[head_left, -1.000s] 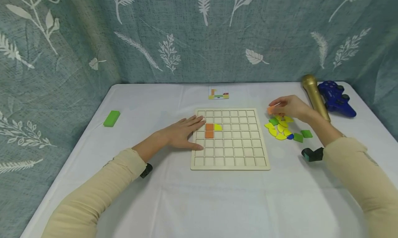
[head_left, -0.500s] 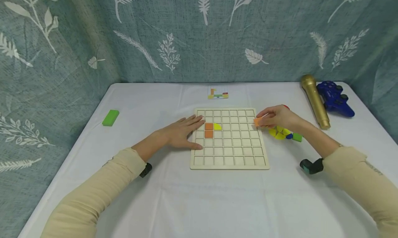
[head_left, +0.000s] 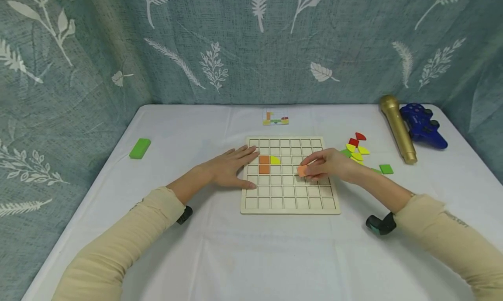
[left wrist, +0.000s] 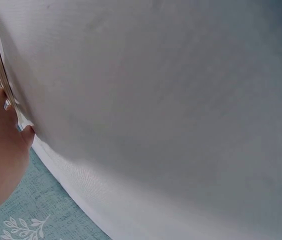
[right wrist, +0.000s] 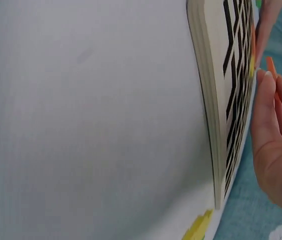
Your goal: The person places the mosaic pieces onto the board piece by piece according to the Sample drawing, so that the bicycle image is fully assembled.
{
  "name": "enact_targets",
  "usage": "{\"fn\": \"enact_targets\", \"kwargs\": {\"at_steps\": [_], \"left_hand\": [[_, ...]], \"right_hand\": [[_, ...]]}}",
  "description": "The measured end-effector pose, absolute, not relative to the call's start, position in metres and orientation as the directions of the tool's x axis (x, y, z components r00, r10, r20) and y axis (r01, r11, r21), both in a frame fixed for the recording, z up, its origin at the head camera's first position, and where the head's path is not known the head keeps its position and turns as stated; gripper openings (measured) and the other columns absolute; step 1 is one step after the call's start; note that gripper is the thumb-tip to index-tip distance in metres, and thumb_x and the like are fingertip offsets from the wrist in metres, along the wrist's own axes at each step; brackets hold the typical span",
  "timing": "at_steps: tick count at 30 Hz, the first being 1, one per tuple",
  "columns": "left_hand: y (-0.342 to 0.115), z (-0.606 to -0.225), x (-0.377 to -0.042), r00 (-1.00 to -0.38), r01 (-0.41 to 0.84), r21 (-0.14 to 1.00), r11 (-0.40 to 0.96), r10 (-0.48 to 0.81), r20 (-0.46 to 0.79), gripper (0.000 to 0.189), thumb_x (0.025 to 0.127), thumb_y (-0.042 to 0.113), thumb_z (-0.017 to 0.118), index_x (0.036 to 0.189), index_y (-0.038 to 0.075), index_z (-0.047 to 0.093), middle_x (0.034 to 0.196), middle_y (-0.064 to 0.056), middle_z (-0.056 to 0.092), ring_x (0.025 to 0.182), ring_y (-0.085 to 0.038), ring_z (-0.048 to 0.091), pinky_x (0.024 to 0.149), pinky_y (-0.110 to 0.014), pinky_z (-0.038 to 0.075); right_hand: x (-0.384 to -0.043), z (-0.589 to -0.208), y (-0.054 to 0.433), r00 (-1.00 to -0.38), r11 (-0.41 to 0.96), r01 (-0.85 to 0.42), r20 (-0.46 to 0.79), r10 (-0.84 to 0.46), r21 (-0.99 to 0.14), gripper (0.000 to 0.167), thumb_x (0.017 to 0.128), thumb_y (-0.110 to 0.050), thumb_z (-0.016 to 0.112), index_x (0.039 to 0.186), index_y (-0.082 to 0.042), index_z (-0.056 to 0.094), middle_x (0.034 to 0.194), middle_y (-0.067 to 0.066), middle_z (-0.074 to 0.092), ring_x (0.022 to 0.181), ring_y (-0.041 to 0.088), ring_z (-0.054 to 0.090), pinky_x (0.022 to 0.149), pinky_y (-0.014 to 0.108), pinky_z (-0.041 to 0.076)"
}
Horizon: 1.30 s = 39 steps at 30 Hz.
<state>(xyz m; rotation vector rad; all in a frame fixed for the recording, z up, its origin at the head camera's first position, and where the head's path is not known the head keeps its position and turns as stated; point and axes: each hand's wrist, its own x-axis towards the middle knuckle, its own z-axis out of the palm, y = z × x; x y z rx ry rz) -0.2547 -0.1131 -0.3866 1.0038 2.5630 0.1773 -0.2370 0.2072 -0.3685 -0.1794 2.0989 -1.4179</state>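
A square wooden grid board (head_left: 290,207) lies on the white table. Two orange square tiles (head_left: 264,169) sit one above the other in its left cells, with a yellow quarter-circle tile (head_left: 275,160) beside the upper one. Spread flat, my left hand (head_left: 229,167) rests on the board's left edge; in the left wrist view, fingers (left wrist: 11,117) reach its rim. Between thumb and fingers my right hand (head_left: 332,164) pinches another orange square tile (head_left: 301,170) over the right half of the board. That orange tile (right wrist: 271,66) shows edge-on in the right wrist view.
Loose yellow, green and red tiles (head_left: 356,156) lie right of the board. Behind it is a small pattern card (head_left: 275,117). A gold microphone (head_left: 398,128) and a blue game controller (head_left: 423,125) lie at the far right, a green block (head_left: 139,149) at the left.
My right hand has carried the orange square tile leftward from the loose pile to above the board, uncovering the red tiles. The left hand has stayed in place.
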Motion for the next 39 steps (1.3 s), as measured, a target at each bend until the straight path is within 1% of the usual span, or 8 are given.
{"fn": "enact_targets", "kwargs": {"at_steps": [6, 10, 15, 20, 29, 39], "left_hand": [[-0.113, -0.388, -0.255, -0.673, 0.629, 0.254, 0.735, 0.678, -0.295, 0.099, 0.084, 0.072, 0.049, 0.155, 0.019, 0.005, 0.159, 0.0, -0.005, 0.143, -0.019, -0.008, 0.115, -0.042, 0.001], [-0.113, -0.388, -0.257, -0.673, 0.626, 0.25, 0.739, 0.673, -0.305, 0.099, 0.084, 0.073, 0.048, 0.155, 0.02, 0.004, 0.159, 0.001, -0.006, 0.143, -0.018, -0.009, 0.115, -0.041, 0.001], [-0.113, -0.388, -0.257, -0.676, 0.616, 0.247, 0.748, 0.663, -0.322, 0.1, 0.083, 0.073, 0.048, 0.155, 0.021, 0.003, 0.158, 0.002, -0.008, 0.143, -0.017, -0.01, 0.115, -0.04, 0.0], [-0.113, -0.388, -0.257, -0.671, 0.612, 0.263, 0.746, 0.666, -0.326, 0.099, 0.084, 0.072, 0.049, 0.155, 0.021, 0.002, 0.158, 0.002, -0.009, 0.143, -0.017, -0.011, 0.115, -0.041, -0.001], [-0.113, -0.388, -0.257, -0.662, 0.622, 0.285, 0.729, 0.685, -0.305, 0.1, 0.085, 0.071, 0.05, 0.155, 0.018, 0.003, 0.159, -0.001, -0.007, 0.143, -0.02, -0.01, 0.114, -0.044, 0.0], [-0.114, -0.386, -0.255, -0.66, 0.617, 0.3, 0.727, 0.686, -0.305, 0.098, 0.086, 0.068, 0.051, 0.155, 0.017, 0.003, 0.159, -0.001, -0.007, 0.143, -0.02, -0.01, 0.114, -0.045, 0.0]], "right_hand": [[-0.225, -0.372, 0.185, -0.813, 0.403, 0.212, -0.39, -0.433, -0.89, 0.031, 0.089, -0.003, 0.066, 0.118, 0.006, 0.06, 0.094, 0.013, 0.07, 0.078, 0.021, 0.069, 0.072, 0.032, 0.056], [-0.221, -0.374, 0.171, -0.813, 0.39, 0.204, -0.377, -0.443, -0.898, 0.026, 0.091, -0.002, 0.064, 0.116, 0.006, 0.06, 0.091, 0.014, 0.07, 0.079, 0.022, 0.069, 0.071, 0.032, 0.057], [-0.219, -0.376, 0.153, -0.82, 0.358, 0.211, -0.364, -0.441, -0.909, 0.026, 0.09, -0.003, 0.066, 0.114, 0.005, 0.061, 0.09, 0.014, 0.07, 0.077, 0.021, 0.068, 0.07, 0.032, 0.057], [-0.218, -0.377, 0.137, -0.83, 0.345, 0.225, -0.365, -0.421, -0.911, 0.025, 0.089, -0.002, 0.067, 0.112, 0.006, 0.062, 0.088, 0.014, 0.069, 0.073, 0.019, 0.068, 0.07, 0.031, 0.057], [-0.216, -0.379, 0.119, -0.861, 0.385, 0.2, -0.349, -0.369, -0.901, 0.024, 0.085, -0.001, 0.07, 0.107, 0.006, 0.063, 0.083, 0.015, 0.068, 0.067, 0.019, 0.067, 0.066, 0.03, 0.057], [-0.215, -0.377, 0.113, -0.881, 0.496, 0.099, -0.308, -0.36, -0.862, 0.021, 0.085, -0.007, 0.073, 0.103, 0.002, 0.067, 0.081, 0.01, 0.068, 0.067, 0.018, 0.067, 0.063, 0.029, 0.057]]}}
